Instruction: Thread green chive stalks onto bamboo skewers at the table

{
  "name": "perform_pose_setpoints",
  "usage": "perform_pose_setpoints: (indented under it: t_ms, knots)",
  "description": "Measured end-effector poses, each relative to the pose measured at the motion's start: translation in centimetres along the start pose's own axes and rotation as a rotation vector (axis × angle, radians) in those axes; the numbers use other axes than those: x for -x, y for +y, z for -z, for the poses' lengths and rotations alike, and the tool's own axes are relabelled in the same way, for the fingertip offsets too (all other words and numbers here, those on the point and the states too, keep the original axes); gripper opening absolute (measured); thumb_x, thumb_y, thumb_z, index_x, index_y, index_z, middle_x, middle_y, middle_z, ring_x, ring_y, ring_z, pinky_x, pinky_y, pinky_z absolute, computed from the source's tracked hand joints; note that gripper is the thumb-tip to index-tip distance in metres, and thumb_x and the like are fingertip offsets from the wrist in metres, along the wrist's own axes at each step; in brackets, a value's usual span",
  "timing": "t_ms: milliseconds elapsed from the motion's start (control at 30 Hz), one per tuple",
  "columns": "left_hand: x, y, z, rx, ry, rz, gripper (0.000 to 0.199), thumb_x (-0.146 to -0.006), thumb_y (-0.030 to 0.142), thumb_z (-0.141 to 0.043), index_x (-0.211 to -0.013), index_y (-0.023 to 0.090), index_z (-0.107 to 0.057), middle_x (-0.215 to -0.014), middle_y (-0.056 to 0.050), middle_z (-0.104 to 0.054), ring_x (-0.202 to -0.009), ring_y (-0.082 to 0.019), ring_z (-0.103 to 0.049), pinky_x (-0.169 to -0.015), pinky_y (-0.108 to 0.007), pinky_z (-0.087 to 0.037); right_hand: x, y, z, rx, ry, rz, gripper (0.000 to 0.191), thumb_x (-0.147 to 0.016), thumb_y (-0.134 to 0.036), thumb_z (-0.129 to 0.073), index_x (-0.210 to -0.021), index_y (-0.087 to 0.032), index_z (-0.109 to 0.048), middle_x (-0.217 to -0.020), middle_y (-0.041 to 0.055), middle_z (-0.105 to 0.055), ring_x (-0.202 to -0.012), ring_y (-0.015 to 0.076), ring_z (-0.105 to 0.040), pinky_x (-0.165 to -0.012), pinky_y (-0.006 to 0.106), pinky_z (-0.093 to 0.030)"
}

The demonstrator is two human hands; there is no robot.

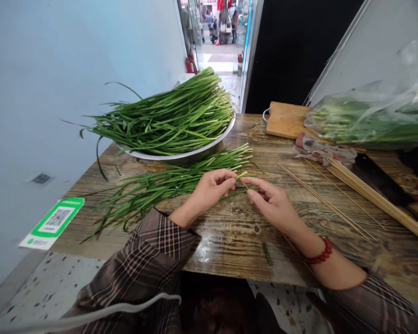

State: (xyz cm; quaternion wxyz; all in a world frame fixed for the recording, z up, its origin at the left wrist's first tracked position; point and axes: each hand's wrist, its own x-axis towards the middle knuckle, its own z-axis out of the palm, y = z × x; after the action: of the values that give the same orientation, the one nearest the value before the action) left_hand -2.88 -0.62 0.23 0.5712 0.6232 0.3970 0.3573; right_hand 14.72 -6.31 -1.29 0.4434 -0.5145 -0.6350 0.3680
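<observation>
My left hand (214, 188) is closed, pinching the pale end of a garlic chive (241, 176) between thumb and fingers. Close beside it, my right hand (273, 202) pinches a thin bamboo skewer (244, 184), its tip at the chive's end; whether it has pierced the stalk I cannot make out. Behind and left of my hands a loose bunch of chives (181, 178) lies on the wooden table (226, 246). Beyond that, a large metal bowl (198, 152) is heaped with more chives (167, 116). A short cut piece of chive (267, 254) lies near the front edge.
Right of my hands lie a few loose skewers (323, 199) and a thick bundle of skewers (376, 199). A dark-bladed knife (379, 176), a crumpled cloth (325, 150), a cutting board (285, 119) and a plastic bag of greens (372, 116) sit farther right. A QR-code card (55, 220) is at left.
</observation>
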Motion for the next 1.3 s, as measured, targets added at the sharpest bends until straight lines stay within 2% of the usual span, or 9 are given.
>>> perform_pose_setpoints:
  t_ms: [167, 400, 767, 967, 1167, 1300]
  knots:
    - [-0.08, -0.02, -0.03, 0.000, 0.010, 0.000, 0.021, -0.075, 0.029, -0.065, -0.087, 0.011, -0.064, -0.063, 0.002, -0.057, -0.048, -0.005, -0.046, -0.047, -0.018, -0.035, 0.00, 0.00, 0.14, 0.105, 0.015, 0.032, 0.035, -0.084, -0.026, -0.053, -0.115, -0.020, -0.068, -0.068, 0.0004, -0.064, -0.045, 0.0099, -0.042, -0.042, 0.024, -0.035]
    - [-0.06, -0.04, -0.05, 0.021, 0.020, -0.015, 0.018, -0.075, 0.027, -0.065, -0.085, 0.011, -0.063, -0.060, 0.003, -0.056, -0.047, -0.005, -0.046, -0.047, -0.017, -0.035, 0.03, 0.13, 0.23, 0.147, 0.006, 0.069, 0.038, -0.086, -0.025, -0.051, -0.119, -0.019, -0.068, -0.087, 0.0039, -0.073, -0.060, 0.0145, -0.057, -0.055, 0.028, -0.046]
    - [-0.03, 0.07, -0.08, 0.019, 0.020, -0.003, 0.017, -0.076, 0.025, -0.064, -0.085, 0.011, -0.063, -0.060, 0.003, -0.057, -0.046, -0.004, -0.046, -0.047, -0.017, -0.036, 0.05, 0.05, 0.33, 0.161, -0.030, 0.076, 0.041, -0.087, -0.023, -0.048, -0.124, -0.017, -0.065, -0.085, 0.0046, -0.074, -0.060, 0.0145, -0.058, -0.059, 0.029, -0.048]
    - [0.02, -0.03, -0.09, -0.057, 0.041, -0.041, 0.017, -0.076, 0.025, -0.063, -0.086, 0.011, -0.065, -0.061, 0.003, -0.056, -0.049, -0.005, -0.046, -0.048, -0.017, -0.036, 0.04, 0.27, 0.28, 0.151, -0.011, 0.095, 0.040, -0.087, -0.023, -0.049, -0.121, -0.016, -0.067, -0.096, 0.0068, -0.074, -0.073, 0.0166, -0.064, -0.068, 0.030, -0.050]
    - [0.08, -0.13, -0.15, -0.115, 0.041, -0.074, 0.015, -0.076, 0.025, -0.062, -0.082, 0.011, -0.065, -0.060, 0.003, -0.055, -0.050, -0.006, -0.045, -0.048, -0.017, -0.035, 0.03, 0.19, 0.23, 0.145, 0.002, 0.067, 0.037, -0.085, -0.023, -0.050, -0.117, -0.017, -0.068, -0.082, 0.0036, -0.071, -0.055, 0.0122, -0.052, -0.053, 0.026, -0.043]
    - [0.11, -0.04, -0.08, -0.125, 0.022, -0.071, 0.015, -0.076, 0.025, -0.062, -0.080, 0.011, -0.065, -0.061, 0.002, -0.056, -0.050, -0.006, -0.046, -0.048, -0.018, -0.036, 0.05, 0.23, 0.05, 0.116, -0.005, 0.035, 0.034, -0.085, -0.023, -0.050, -0.114, -0.016, -0.067, -0.062, -0.0012, -0.057, -0.047, 0.0097, -0.039, -0.046, 0.024, -0.032]
